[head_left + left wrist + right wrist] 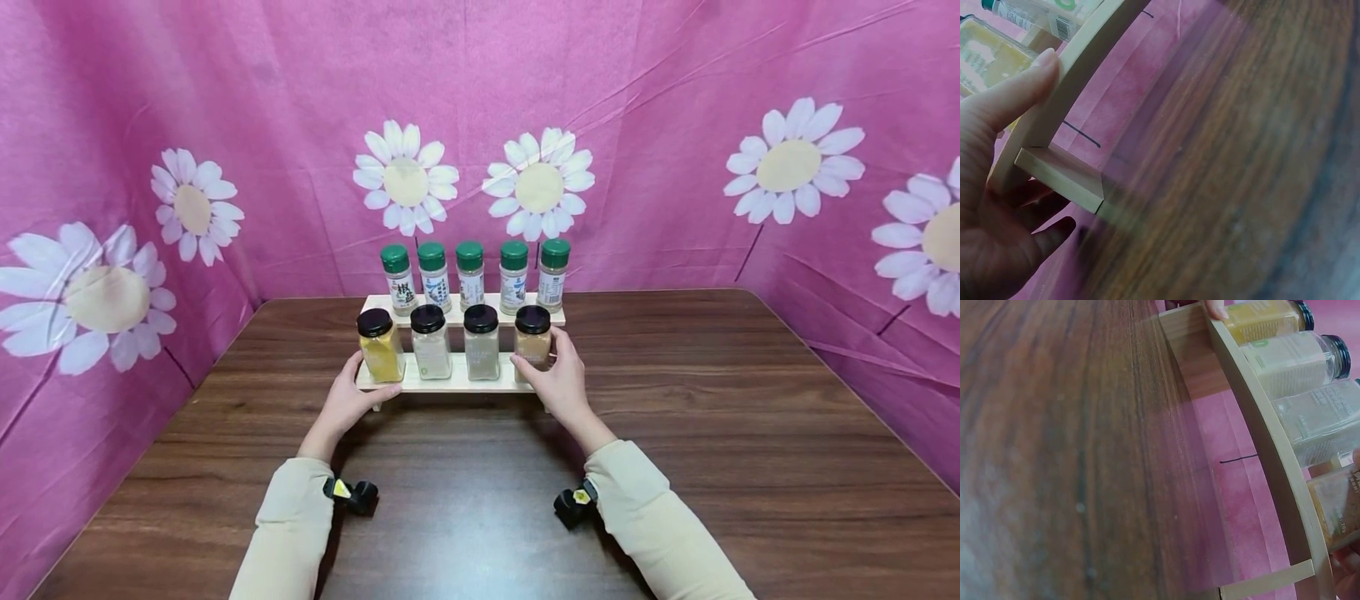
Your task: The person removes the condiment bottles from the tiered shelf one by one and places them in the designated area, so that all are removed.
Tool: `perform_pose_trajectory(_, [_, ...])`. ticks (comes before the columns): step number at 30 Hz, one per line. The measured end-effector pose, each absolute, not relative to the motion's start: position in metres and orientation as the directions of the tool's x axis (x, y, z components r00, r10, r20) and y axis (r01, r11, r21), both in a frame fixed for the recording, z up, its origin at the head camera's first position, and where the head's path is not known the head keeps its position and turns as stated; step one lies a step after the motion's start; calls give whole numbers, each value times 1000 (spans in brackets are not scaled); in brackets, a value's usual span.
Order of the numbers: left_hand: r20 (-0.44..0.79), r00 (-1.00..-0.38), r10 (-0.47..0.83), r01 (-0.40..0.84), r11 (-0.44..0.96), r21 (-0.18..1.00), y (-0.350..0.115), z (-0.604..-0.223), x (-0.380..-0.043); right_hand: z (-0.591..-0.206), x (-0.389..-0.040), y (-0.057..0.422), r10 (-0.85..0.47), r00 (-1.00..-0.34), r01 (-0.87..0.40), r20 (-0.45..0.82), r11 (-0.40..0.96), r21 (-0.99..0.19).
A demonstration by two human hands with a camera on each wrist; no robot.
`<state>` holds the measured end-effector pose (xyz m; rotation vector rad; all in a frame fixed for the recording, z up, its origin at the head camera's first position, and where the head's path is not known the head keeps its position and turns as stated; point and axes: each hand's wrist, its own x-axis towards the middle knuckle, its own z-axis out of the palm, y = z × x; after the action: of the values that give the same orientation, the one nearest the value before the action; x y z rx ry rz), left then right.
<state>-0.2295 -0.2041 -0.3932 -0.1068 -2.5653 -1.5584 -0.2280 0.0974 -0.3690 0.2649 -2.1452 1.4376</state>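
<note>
A two-tier wooden spice rack (457,386) stands on the table. My left hand (351,402) grips its lower left end, and in the left wrist view the thumb lies on the front edge (1075,69) with fingers below. Beside that thumb is a yellow-powder jar (383,358). My right hand (564,385) holds the tan-powder jar (532,348) at the lower tier's right end, thumb and fingers on opposite sides; the right wrist view cuts off most of this hand. Between the end jars stand a pale-powder jar (431,354) and a greyish jar (482,354), both black-lidded.
Several green-capped shakers (470,279) line the upper tier. The dark wooden table (675,417) extends to both sides and in front. Behind it hangs a pink curtain (300,100) with white daisies.
</note>
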Motion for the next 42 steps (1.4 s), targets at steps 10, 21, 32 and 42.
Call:
perform_pose_trajectory(10, [136, -990, -35, 109, 417, 902, -204, -398, -230, -369, -229, 96, 140, -841, -427, 522, 420, -801])
perform_pose_trajectory(21, [123, -990, -65, 94, 343, 935, -204, -400, -230, -366, -229, 95, 139, -845, -422, 516, 418, -804])
perform_pose_trajectory(32, [108, -992, -67, 82, 317, 945, -206, -402, -229, -362, -227, 99, 102, -875, -395, 473, 416, -819])
perform_pose_trajectory(42, [115, -992, -59, 92, 301, 949, -203, -400, -231, -352, -223, 109, 52, -883, -399, 466, 440, -805])
